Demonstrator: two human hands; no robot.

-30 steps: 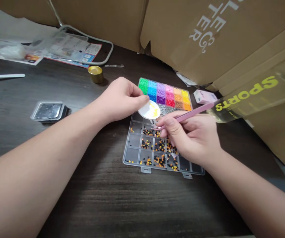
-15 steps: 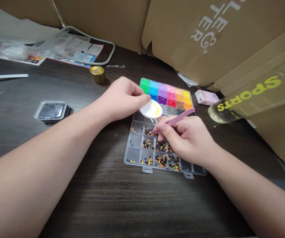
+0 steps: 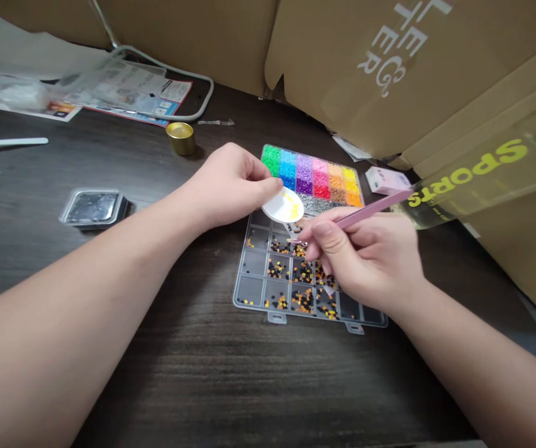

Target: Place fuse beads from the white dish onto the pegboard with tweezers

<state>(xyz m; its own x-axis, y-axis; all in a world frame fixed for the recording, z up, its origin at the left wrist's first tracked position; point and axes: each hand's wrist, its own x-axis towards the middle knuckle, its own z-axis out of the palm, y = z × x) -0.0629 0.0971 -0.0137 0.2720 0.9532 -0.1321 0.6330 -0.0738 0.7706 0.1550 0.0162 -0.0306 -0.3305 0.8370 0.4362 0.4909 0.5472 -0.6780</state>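
Observation:
Between thumb and fingers, my left hand (image 3: 235,186) pinches the edge of a small round white dish (image 3: 274,208) with several yellow beads on it. My right hand (image 3: 365,255) grips pink tweezers (image 3: 370,208); their tips point left, just below the dish, and a tiny yellowish bead seems to be at them. Beneath both hands lies an open clear plastic bead box (image 3: 251,289). Mixed black, orange and yellow beads are scattered in its near compartments. Its far compartments hold beads (image 3: 305,168) sorted by colour. My right hand hides part of the box.
To the left sits a small clear container with dark contents (image 3: 94,206); a gold tin (image 3: 181,138) stands behind it. A clear SPORTS bottle (image 3: 464,180) and a small pink box (image 3: 386,180) are at right. Cardboard (image 3: 333,81) walls the back. Papers and packets (image 3: 132,87) lie far left.
My right hand has shifted slightly right and turned, drawing the tweezer tips a little right and up from the bead compartment. My left hand and the dish stay almost still.

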